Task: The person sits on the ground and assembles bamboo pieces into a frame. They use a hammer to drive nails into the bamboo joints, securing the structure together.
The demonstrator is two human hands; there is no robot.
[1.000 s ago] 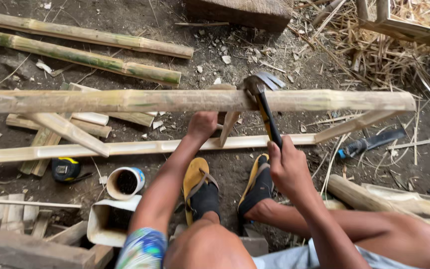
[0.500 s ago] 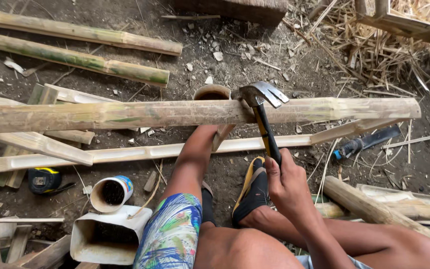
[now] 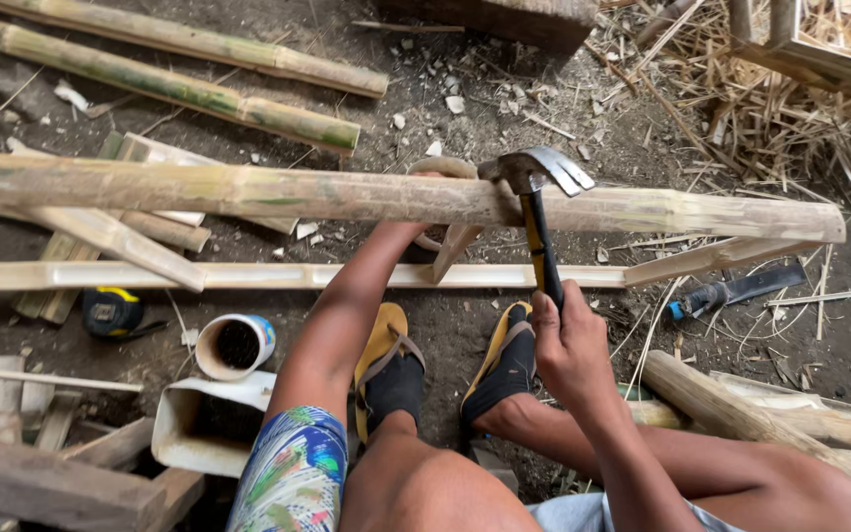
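At the far left, on the dirt floor [image 3: 504, 108], a yellow and black tape measure [image 3: 110, 312] is seen, with a round can [image 3: 235, 346] just to its right and an open white carton [image 3: 194, 426] below the can. Above them a long bamboo pole [image 3: 248, 194] is laid across the view from left to right, and a thinner split strip [image 3: 278, 276] runs parallel beneath it. The left hand [image 3: 432, 234] is reached up under the pole near its middle; whether it is closed on anything cannot be told, since most of it is hidden behind the pole. Two feet in yellow sandals [image 3: 391, 369] are planted on the ground below. A hammer [image 3: 536, 212] (claw head, yellow and black handle) is gripped low on its handle by the right hand [image 3: 568, 345], closed tight, and its head is set against the top of the pole, just right of the left hand. Farther right, a knife with a blue handle [image 3: 731, 291] is lying on the floor, well apart from the hands.
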